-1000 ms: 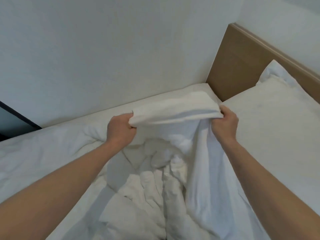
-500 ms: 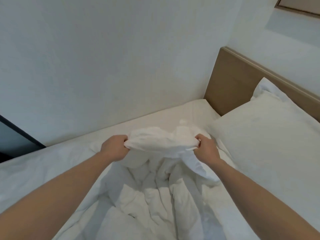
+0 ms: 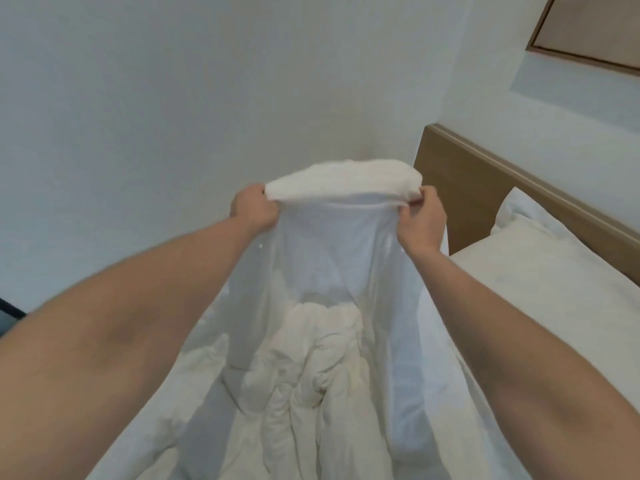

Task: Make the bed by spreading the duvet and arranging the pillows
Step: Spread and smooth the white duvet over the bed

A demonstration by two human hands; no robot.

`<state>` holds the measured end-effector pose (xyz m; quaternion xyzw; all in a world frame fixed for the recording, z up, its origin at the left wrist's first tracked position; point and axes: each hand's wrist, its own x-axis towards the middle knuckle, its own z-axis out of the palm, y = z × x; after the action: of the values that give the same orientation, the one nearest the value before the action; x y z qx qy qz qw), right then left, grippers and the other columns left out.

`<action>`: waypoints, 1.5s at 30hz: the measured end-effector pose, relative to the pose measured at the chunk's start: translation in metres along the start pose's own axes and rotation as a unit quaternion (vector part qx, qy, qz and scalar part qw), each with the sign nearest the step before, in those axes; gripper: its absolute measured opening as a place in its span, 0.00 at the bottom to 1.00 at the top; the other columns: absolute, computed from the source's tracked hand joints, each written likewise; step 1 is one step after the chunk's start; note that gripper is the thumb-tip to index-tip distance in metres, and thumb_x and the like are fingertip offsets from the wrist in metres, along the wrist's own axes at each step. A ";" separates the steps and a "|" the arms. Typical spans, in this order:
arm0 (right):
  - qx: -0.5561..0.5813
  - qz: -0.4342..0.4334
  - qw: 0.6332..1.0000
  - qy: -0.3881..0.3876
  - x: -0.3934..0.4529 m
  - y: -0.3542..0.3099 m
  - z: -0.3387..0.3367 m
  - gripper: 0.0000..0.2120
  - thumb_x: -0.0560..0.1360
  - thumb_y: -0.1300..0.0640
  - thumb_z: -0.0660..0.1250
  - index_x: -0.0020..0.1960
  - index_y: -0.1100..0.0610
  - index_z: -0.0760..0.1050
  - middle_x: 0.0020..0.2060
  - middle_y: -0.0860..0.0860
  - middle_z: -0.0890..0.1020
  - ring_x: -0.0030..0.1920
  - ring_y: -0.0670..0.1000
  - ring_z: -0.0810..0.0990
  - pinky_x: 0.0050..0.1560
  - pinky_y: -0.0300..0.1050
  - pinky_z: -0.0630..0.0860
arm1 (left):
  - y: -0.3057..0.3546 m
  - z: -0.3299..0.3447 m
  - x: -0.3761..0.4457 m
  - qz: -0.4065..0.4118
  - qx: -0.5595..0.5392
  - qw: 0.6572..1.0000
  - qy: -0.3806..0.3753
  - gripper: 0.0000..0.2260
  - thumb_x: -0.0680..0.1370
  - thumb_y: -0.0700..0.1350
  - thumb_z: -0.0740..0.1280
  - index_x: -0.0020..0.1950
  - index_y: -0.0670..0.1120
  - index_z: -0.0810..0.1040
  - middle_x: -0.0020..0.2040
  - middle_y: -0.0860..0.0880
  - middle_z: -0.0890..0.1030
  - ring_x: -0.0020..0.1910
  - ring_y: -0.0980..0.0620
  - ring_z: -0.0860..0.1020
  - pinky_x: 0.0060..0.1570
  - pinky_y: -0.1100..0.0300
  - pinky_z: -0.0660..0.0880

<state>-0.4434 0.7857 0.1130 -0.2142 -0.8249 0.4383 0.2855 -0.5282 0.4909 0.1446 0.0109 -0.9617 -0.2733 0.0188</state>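
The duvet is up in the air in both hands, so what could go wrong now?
1. The duvet is bunched and twisted below the left hand and right hand, so it may land lumpy.
2. Flung forward, it could flop over the pillow near the headboard.

Single head cam, wide-angle, looking fwd and down along both forearms, close over bed's duvet, facing wall corner, headboard and pillow at right edge

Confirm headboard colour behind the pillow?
Light brown wooden headboard, plain, no pattern; head view.
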 end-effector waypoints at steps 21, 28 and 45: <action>-0.253 0.229 0.930 -0.137 -0.162 0.291 -0.053 0.42 0.73 0.50 0.76 0.78 0.64 0.61 0.73 0.66 0.68 0.72 0.67 0.69 0.71 0.60 0.67 | -0.113 0.134 -0.158 -0.001 0.130 0.913 -0.386 0.22 0.78 0.53 0.69 0.72 0.54 0.73 0.75 0.48 0.68 0.72 0.49 0.70 0.69 0.56 0.68; -0.125 0.395 0.881 -0.230 -0.208 0.300 -0.059 0.36 0.73 0.45 0.75 0.74 0.61 0.69 0.69 0.60 0.77 0.69 0.61 0.75 0.66 0.51 0.71 | -0.100 0.144 -0.178 0.019 0.043 0.932 -0.360 0.19 0.78 0.51 0.69 0.68 0.55 0.75 0.70 0.53 0.72 0.64 0.53 0.75 0.65 0.57 0.72; 0.189 0.101 0.935 -0.283 -0.167 0.077 -0.088 0.37 0.73 0.65 0.75 0.78 0.48 0.67 0.69 0.41 0.76 0.62 0.43 0.81 0.61 0.42 0.79 | 0.001 0.214 -0.321 0.034 -0.094 0.878 -0.468 0.22 0.74 0.59 0.73 0.66 0.53 0.79 0.62 0.55 0.82 0.62 0.53 0.79 0.64 0.57 0.74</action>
<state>-0.2533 0.7781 0.0409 -0.1054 -0.7479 0.6547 0.0296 -0.2167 0.6141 -0.0466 -0.1528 -0.8280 -0.3348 -0.4230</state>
